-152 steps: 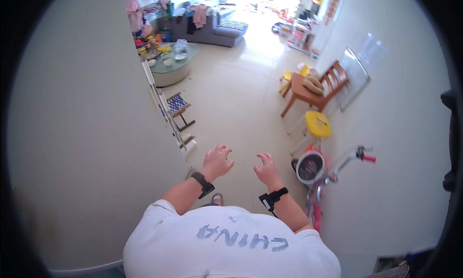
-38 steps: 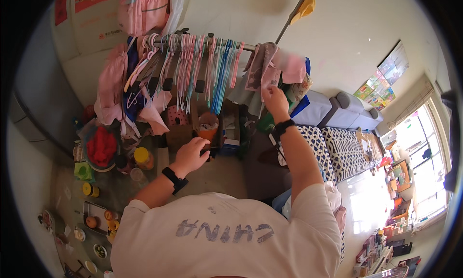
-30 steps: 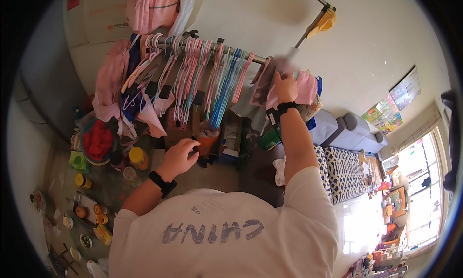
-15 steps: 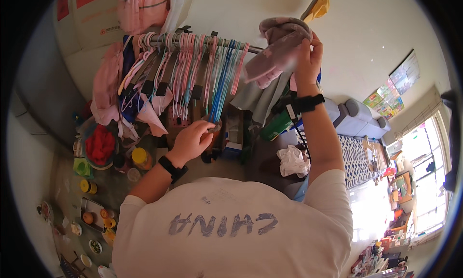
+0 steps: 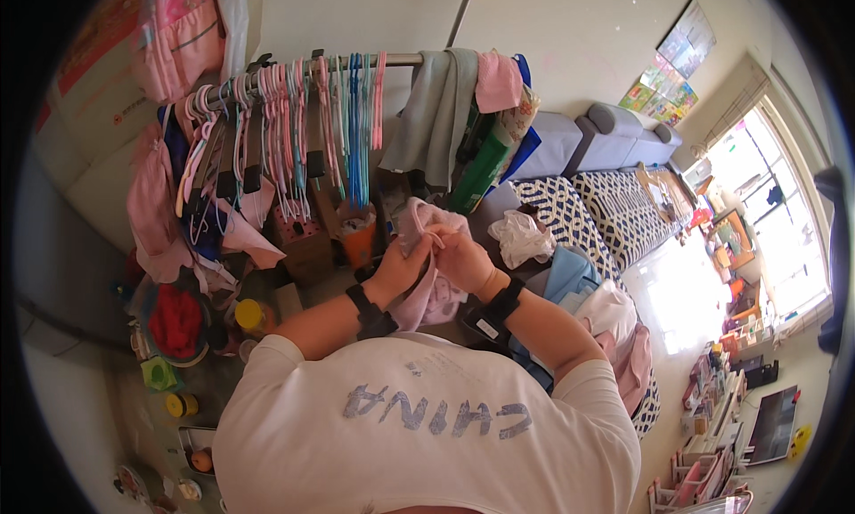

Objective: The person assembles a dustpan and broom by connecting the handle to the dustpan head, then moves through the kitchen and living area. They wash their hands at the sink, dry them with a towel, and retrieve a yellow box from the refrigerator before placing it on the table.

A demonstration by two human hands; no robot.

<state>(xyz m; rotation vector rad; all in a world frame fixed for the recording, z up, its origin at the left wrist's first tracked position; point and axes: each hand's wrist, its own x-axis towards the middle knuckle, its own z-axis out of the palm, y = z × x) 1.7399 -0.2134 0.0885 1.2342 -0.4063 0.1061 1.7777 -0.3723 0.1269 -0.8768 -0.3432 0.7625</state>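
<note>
Close in front of my chest, a soft pink cloth garment (image 5: 438,302) hangs from both hands, bunched at the top and drooping below; its exact kind is hard to tell. My left hand (image 5: 398,269) pinches its gathered edge, thumb and fingers together. Right beside it, nearly touching, my right hand (image 5: 465,260) has its fingers closed on the same edge. Beyond my hands, a metal rail (image 5: 403,60) carries many thin pink, green and blue hangers (image 5: 359,131). Nearer the rail's right end, a grey cloth (image 5: 435,113) and a small pink cloth (image 5: 499,82) are draped.
At left stand a basin with red cloth (image 5: 176,322) and a yellow-lidded jar (image 5: 250,315). An orange bin (image 5: 359,242) is under the hangers. To the right are a white plastic bag (image 5: 520,238), a patterned sofa (image 5: 614,202) and piled clothes (image 5: 614,322).
My right hand has come down from the rail's right end with the garment. My left hand has left the hangers and joined it on the cloth. The view has shifted right.
</note>
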